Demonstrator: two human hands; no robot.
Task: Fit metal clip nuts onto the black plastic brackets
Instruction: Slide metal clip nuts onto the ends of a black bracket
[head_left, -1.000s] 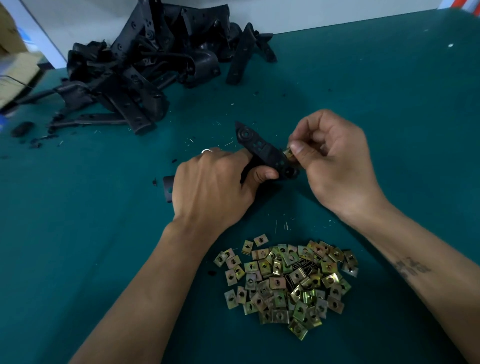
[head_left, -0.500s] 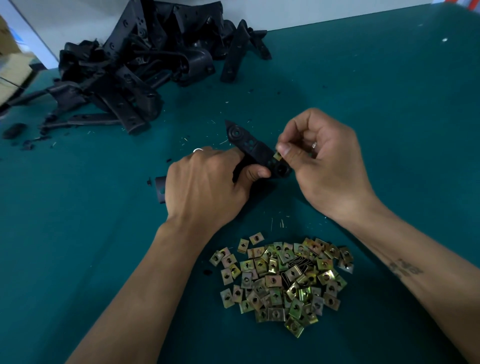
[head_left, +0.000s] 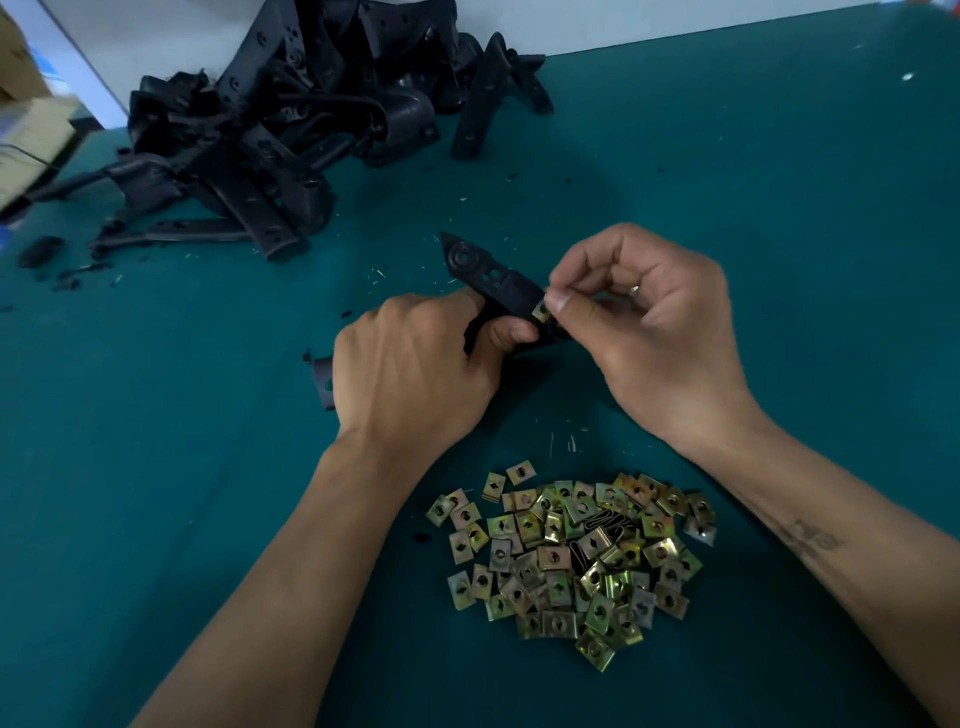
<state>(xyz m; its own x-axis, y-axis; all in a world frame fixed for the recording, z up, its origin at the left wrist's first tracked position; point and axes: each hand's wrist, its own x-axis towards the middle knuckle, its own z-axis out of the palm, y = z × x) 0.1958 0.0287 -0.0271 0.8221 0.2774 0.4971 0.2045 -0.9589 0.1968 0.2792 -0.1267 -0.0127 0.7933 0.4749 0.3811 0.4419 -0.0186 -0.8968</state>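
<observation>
Your left hand (head_left: 415, 374) is wrapped round a black plastic bracket (head_left: 493, 280), fingers curled over its middle w/ the thumb tip pressed up against the underside; one end of the bracket pokes out past the pinky side at left, the other end, w/ a round boss and a couple of holes, angles up & away toward the far side of the table. Your right hand (head_left: 660, 332) has thumb & index pinched on a metal clip nut (head_left: 542, 312), which sits right at the bracket's near-right edge, touching it; can't tell how far it's seated on the plastic. Other right fingers are curled in loosely, a ring shows on one. Both hands are held just above the green table mat (head_left: 779, 218), roughly mid-table. Nearer to you, btwn your forearms, lies a loose pile of clip nuts (head_left: 571, 556), yellowish-zinc squares w/ a hole each, spread flat & overlapping, w/ a few dark bits in the middle of the heap. Far left, by the wall, is a big tangled heap of black brackets (head_left: 291, 119), well apart from your hands. Small black chips & shavings (head_left: 67, 275) are scattered on the mat near that heap, plus a few light slivers around the work spot. Cardboard box (head_left: 26, 130) at the far left edge, partly cut off.
</observation>
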